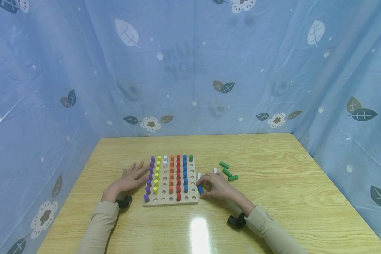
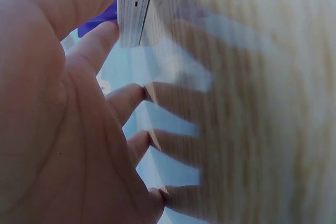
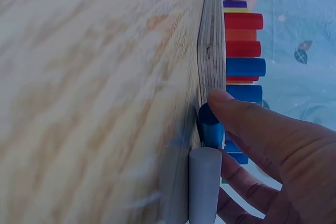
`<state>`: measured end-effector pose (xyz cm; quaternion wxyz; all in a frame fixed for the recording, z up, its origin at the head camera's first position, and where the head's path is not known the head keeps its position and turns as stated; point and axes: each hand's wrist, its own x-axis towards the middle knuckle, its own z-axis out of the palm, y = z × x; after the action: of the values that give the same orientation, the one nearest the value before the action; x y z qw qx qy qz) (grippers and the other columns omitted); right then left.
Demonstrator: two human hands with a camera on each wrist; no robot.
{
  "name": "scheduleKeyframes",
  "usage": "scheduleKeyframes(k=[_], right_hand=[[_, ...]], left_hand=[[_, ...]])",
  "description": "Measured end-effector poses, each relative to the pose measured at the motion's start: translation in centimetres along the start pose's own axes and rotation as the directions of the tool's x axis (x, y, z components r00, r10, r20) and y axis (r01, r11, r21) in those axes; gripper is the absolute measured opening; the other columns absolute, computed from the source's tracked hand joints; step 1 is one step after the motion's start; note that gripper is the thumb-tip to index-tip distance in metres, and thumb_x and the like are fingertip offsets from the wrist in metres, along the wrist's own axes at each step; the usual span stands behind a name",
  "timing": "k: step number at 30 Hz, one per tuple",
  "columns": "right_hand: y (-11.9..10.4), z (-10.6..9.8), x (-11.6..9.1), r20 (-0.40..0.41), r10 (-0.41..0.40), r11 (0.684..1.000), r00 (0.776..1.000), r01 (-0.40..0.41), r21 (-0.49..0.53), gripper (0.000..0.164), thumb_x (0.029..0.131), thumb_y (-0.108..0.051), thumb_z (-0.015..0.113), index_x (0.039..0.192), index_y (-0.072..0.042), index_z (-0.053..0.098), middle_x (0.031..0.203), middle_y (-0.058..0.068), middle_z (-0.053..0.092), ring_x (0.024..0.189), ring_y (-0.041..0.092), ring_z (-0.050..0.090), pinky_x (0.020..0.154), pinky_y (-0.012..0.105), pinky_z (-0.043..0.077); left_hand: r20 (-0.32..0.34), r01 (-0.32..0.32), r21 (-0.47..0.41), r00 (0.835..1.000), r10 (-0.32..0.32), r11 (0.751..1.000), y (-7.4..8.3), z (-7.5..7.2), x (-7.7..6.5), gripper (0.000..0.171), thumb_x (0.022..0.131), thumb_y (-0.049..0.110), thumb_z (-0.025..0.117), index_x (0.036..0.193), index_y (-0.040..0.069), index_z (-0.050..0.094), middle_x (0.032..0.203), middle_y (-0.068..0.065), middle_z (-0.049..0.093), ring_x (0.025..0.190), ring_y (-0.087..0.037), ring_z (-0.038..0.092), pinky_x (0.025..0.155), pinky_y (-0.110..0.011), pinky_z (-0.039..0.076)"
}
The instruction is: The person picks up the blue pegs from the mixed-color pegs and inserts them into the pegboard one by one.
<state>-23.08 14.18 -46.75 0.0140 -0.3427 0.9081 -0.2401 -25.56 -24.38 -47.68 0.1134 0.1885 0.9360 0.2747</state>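
A wooden pegboard [image 1: 174, 201] holds columns of purple, yellow, white, orange, red and blue pegs, plus one green peg [image 1: 191, 158] at the back right. My left hand [image 1: 131, 180] lies at the board's left side, fingers extended; in the left wrist view, thumb and forefinger touch the board's edge [image 2: 135, 11]. Beside the right edge, my right hand [image 1: 220, 187] pinches a blue peg [image 1: 200, 189] between thumb and forefinger, low at the tabletop. In the right wrist view, a white peg [image 3: 205, 182] lies right by that blue peg [image 3: 211, 129].
Several loose pegs lie right of the board: a white peg [image 1: 215, 170] partly behind my right hand, and green pegs [image 1: 227, 172] farther right. The wooden table [image 1: 273, 183] is enclosed by blue patterned curtains [image 1: 190, 70].
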Motion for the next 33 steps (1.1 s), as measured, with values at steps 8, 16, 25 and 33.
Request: scheduleKeyframes(k=[8,16,25,33], right_hand=[[0.07,0.18,0.21,0.004,0.009,1.000,1.000,-0.009,-0.001,0.036,0.072,-0.042,0.076,0.103,-0.026,0.065,0.096,-0.012,0.064,0.092,0.007,0.057,0.096,0.052,0.033],[0.21,0.37,0.13,-0.009,0.015,1.000,1.000,-0.015,0.011,0.035,0.073,-0.041,0.076,0.103,-0.025,0.066,0.097,-0.011,0.062,0.087,0.008,0.055,0.093,0.047,0.036],[0.30,0.24,0.08,-0.019,0.027,0.993,0.999,-0.025,0.112,0.039,0.076,-0.033,0.076,0.111,-0.018,0.066,0.099,-0.004,0.062,0.085,0.012,0.057,0.073,0.025,0.044],[0.27,0.04,0.06,-0.043,0.022,0.984,0.999,-0.015,0.177,0.039,0.077,-0.033,0.075,0.110,-0.014,0.067,0.100,-0.003,0.061,0.086,0.014,0.057,0.070,0.025,0.048]], left_hand=[[-0.002,0.001,0.006,1.000,-0.001,1.000,-0.09,0.00,0.04,0.059,0.097,0.045,0.039,0.148,0.020,0.023,0.154,-0.018,0.010,0.139,-0.045,-0.005,0.103,-0.068,-0.012],[-0.001,0.002,0.001,1.000,-0.002,1.000,0.07,-0.11,-0.01,0.060,0.097,0.044,0.040,0.148,0.018,0.024,0.154,-0.019,0.010,0.139,-0.045,-0.005,0.103,-0.068,-0.012],[0.001,0.001,0.000,1.000,-0.001,1.000,-0.19,0.01,0.15,0.060,0.097,0.046,0.040,0.148,0.019,0.024,0.154,-0.019,0.010,0.139,-0.045,-0.005,0.103,-0.068,-0.012],[0.002,-0.003,-0.016,1.000,0.003,1.000,-0.14,-0.07,0.08,0.060,0.096,0.045,0.040,0.148,0.018,0.024,0.154,-0.019,0.010,0.139,-0.045,-0.005,0.103,-0.068,-0.013]])
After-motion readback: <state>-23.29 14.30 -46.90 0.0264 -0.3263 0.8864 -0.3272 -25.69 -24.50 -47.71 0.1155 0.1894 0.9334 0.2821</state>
